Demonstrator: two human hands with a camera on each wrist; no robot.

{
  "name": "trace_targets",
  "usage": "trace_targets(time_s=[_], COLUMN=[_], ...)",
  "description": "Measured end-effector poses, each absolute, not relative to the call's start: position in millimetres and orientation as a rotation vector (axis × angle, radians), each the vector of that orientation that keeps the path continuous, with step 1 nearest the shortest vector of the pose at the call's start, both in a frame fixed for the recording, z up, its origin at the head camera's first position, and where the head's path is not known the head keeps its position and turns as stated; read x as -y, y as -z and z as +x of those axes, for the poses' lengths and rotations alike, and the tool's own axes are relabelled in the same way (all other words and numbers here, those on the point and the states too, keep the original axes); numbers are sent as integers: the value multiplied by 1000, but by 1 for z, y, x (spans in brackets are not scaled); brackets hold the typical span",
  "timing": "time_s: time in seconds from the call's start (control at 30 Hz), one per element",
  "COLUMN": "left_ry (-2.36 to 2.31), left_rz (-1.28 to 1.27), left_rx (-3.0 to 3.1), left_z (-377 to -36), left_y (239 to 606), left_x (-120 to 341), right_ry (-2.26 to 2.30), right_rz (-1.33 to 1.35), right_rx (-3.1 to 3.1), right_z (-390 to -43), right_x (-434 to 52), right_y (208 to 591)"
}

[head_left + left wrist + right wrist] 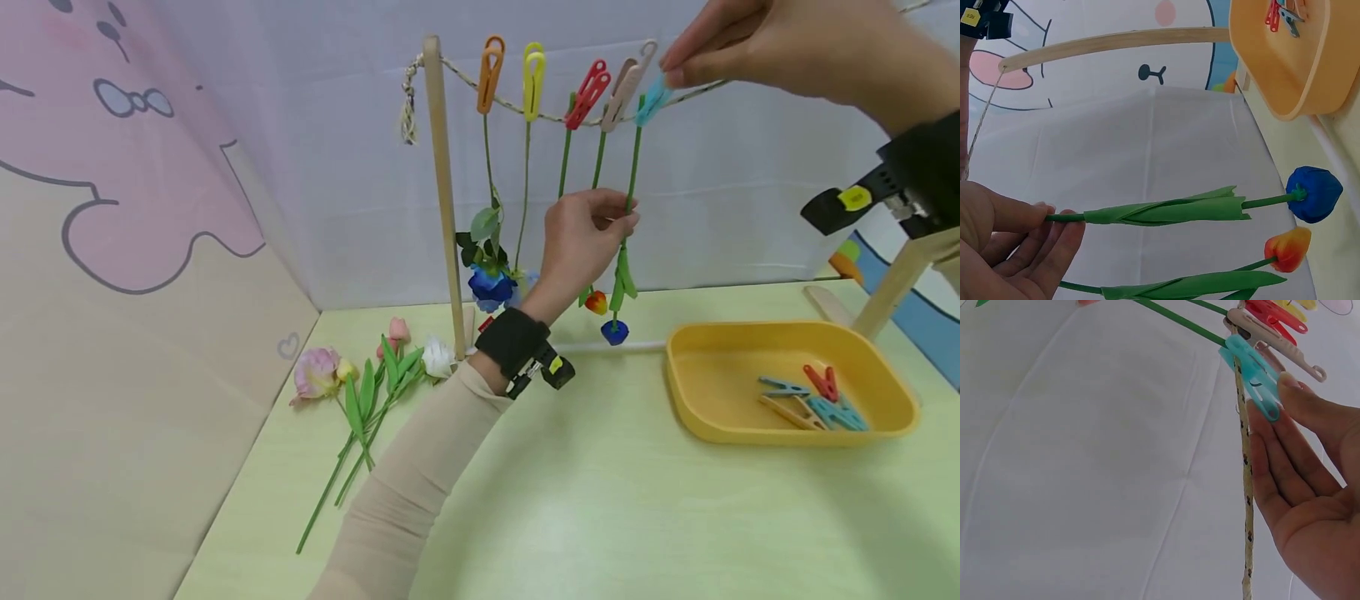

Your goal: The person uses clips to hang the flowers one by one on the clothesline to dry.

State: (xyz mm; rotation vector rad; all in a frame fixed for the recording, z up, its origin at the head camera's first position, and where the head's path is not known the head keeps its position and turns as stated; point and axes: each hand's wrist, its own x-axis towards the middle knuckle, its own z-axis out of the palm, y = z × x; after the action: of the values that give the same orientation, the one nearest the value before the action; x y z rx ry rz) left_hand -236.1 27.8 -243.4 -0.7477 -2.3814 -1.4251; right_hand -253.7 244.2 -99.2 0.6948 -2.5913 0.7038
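A rope [517,107] strung from a wooden post [444,183] carries orange, yellow, red, beige and light blue clothespins, each clamping a flower stem that hangs head down. My right hand [670,73] pinches the tail of the light blue clothespin [651,102], which grips the rope [1246,487] and a green stem. In the right wrist view that clothespin [1250,375] lies between thumb and fingertips of my right hand [1275,403]. My left hand [626,218] pinches the same stem lower down, above the blue bud [614,332]. The left wrist view shows my left hand [1054,215] on the stem, with the bud [1313,194].
An orange tulip [596,302] and a blue rose [491,285] hang beside it. Loose pink and white flowers [360,375] lie on the green table at the left. A yellow tray [720,433] at the right holds several clothespins [810,400].
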Motion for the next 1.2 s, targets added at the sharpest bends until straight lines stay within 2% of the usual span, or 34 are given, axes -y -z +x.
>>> trace_targets(time_s=[0.3, 0.6, 0.73, 0.9, 1.2], left_ry=[1386, 1390, 1472, 1529, 1397], left_rz=[-794, -886, -932, -872, -759], left_rx=[2354, 2291, 2216, 2214, 2287], left_z=[-227, -214, -202, -190, -171], left_y=[249, 251, 263, 292, 327], left_x=[-18, 11, 41, 93, 160], right_ry=[-777, -838, -767, -646, -627], right_rz=[594, 514, 491, 527, 436], right_rx=[2554, 2408, 2210, 2030, 2202], right_z=[-241, -228, -221, -211, -176], right_x=[-248, -249, -248, -253, -273], right_y=[111, 120, 126, 143, 185])
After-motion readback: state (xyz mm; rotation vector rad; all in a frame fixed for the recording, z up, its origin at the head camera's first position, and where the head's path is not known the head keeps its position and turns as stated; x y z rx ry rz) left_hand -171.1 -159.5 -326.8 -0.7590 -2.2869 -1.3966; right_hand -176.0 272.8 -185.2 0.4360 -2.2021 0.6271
